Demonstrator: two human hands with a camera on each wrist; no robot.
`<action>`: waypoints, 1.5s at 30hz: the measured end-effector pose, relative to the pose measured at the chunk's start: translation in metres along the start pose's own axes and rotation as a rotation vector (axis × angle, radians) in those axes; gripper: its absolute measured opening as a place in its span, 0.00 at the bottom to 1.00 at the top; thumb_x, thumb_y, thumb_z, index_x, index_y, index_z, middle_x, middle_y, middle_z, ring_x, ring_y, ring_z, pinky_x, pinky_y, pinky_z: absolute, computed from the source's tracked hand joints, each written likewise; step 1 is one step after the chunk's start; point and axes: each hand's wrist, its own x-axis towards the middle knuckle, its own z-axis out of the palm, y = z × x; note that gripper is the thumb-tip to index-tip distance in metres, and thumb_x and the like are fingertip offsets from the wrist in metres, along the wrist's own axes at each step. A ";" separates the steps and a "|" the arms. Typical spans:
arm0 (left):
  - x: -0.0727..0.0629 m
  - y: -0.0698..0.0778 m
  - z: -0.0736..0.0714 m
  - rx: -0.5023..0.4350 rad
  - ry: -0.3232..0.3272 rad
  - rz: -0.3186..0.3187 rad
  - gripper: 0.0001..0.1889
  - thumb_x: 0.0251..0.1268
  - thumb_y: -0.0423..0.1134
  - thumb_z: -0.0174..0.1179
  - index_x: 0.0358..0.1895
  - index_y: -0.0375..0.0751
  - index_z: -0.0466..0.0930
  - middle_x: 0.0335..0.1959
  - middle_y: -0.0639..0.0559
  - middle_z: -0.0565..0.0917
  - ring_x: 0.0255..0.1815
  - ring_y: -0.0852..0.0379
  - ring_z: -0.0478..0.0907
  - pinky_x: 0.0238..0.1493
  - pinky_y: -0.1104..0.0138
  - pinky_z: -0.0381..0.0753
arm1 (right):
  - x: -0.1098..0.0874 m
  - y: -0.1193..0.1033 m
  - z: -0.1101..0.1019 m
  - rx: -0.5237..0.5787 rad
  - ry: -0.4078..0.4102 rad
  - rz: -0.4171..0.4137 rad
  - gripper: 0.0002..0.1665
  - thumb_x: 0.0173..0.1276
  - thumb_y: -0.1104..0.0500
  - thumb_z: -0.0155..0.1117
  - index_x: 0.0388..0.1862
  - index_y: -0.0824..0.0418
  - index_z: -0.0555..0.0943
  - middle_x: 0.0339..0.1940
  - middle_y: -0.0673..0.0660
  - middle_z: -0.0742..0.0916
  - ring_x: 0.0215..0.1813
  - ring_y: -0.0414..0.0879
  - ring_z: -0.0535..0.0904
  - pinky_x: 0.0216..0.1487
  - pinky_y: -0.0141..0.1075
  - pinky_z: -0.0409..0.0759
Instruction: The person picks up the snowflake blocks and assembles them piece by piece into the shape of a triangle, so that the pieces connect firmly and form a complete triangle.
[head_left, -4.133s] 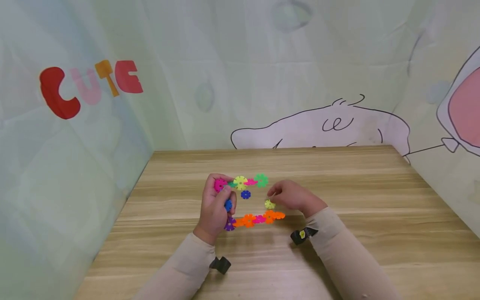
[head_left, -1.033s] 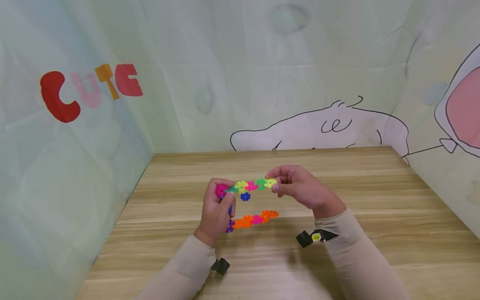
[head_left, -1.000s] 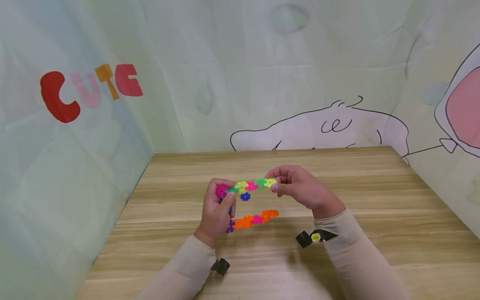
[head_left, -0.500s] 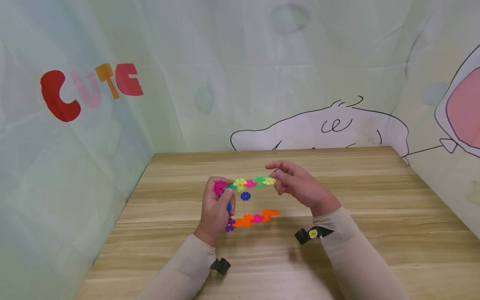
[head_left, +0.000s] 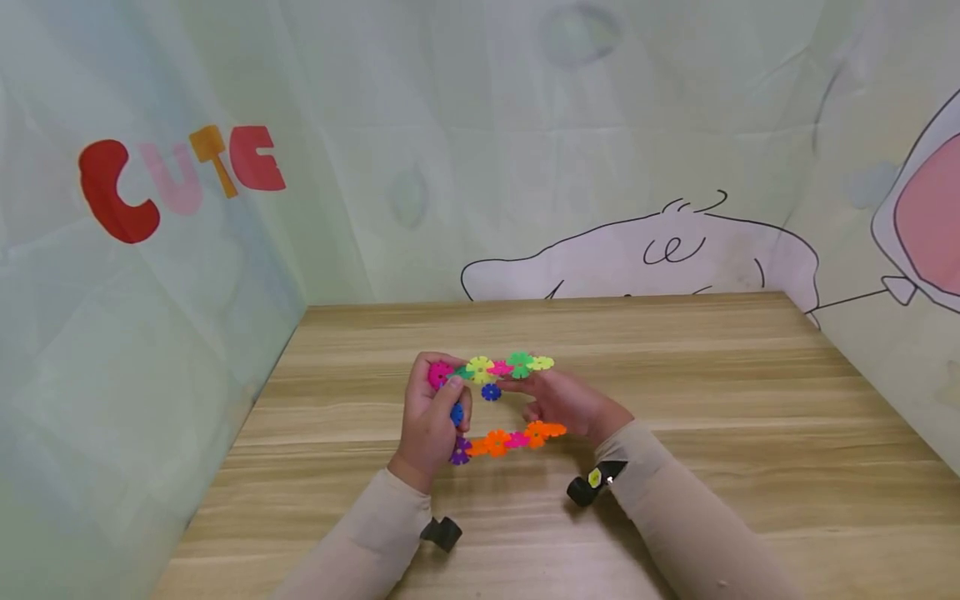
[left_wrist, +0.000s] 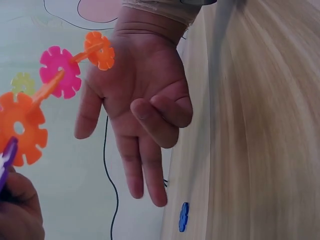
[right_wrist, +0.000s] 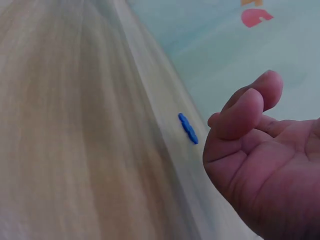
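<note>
My left hand (head_left: 429, 417) grips a C-shaped chain of interlocking snowflake discs (head_left: 480, 369), its thumb pressed over the blue discs on the left side. The upper row runs through pink, green and yellow to a yellow disc (head_left: 541, 363) at its right end. Purple, orange and pink discs (head_left: 497, 442) make up the lower row. Flat on the table lies a loose blue snowflake disc (head_left: 491, 392). My right hand (head_left: 573, 404) holds nothing and reaches between the two rows towards the blue disc. In the left wrist view, two of its fingers (left_wrist: 131, 165) are straight and others bend inward.
All this is over a wood-grain table (head_left: 360, 517). A pale printed cloth (head_left: 390, 150) stands behind it and along both sides. A small black camera (head_left: 442, 533) is strapped to the left wrist, another (head_left: 583, 490) to the right.
A yellow disc, earlier near my right fingers by the table, now sits at the upper row's right end. My right hand has let go of it and moved down and left towards the blue disc.
</note>
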 end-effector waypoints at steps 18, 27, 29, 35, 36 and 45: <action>-0.001 0.001 0.002 -0.030 0.016 -0.036 0.11 0.81 0.31 0.41 0.57 0.28 0.63 0.17 0.53 0.68 0.14 0.59 0.66 0.15 0.72 0.70 | -0.010 -0.006 -0.008 -0.194 0.128 0.167 0.31 0.83 0.46 0.43 0.72 0.60 0.79 0.73 0.58 0.81 0.41 0.47 0.79 0.47 0.40 0.80; -0.001 0.001 0.001 -0.025 0.027 -0.039 0.10 0.82 0.31 0.41 0.57 0.28 0.64 0.16 0.51 0.68 0.14 0.58 0.66 0.15 0.72 0.70 | -0.018 -0.012 -0.023 -0.446 0.284 0.157 0.20 0.80 0.52 0.54 0.54 0.63 0.87 0.52 0.58 0.90 0.20 0.42 0.63 0.26 0.32 0.65; -0.001 0.000 0.002 -0.025 0.031 -0.046 0.10 0.82 0.31 0.41 0.57 0.29 0.64 0.17 0.51 0.68 0.14 0.58 0.66 0.15 0.72 0.70 | -0.017 -0.011 -0.024 -0.516 0.312 0.145 0.17 0.77 0.54 0.59 0.55 0.61 0.87 0.51 0.57 0.90 0.27 0.43 0.71 0.32 0.34 0.72; -0.001 0.000 0.002 -0.022 0.029 -0.065 0.10 0.82 0.31 0.41 0.57 0.30 0.64 0.17 0.52 0.68 0.14 0.59 0.66 0.16 0.72 0.70 | -0.014 -0.003 -0.018 -0.666 0.286 0.157 0.17 0.69 0.63 0.68 0.56 0.57 0.87 0.50 0.56 0.88 0.46 0.51 0.83 0.48 0.42 0.83; -0.001 0.000 0.002 -0.022 0.029 -0.066 0.10 0.81 0.31 0.41 0.57 0.30 0.64 0.17 0.52 0.68 0.14 0.59 0.66 0.16 0.72 0.70 | -0.014 -0.002 -0.016 -0.680 0.276 0.161 0.16 0.68 0.64 0.69 0.55 0.57 0.87 0.48 0.56 0.88 0.45 0.51 0.82 0.47 0.42 0.83; -0.001 0.000 0.002 -0.025 0.035 -0.068 0.10 0.81 0.31 0.41 0.57 0.29 0.64 0.17 0.52 0.69 0.14 0.60 0.66 0.16 0.73 0.70 | -0.013 -0.001 -0.008 -0.783 0.278 0.110 0.12 0.59 0.70 0.70 0.40 0.58 0.85 0.27 0.53 0.82 0.30 0.48 0.75 0.38 0.38 0.74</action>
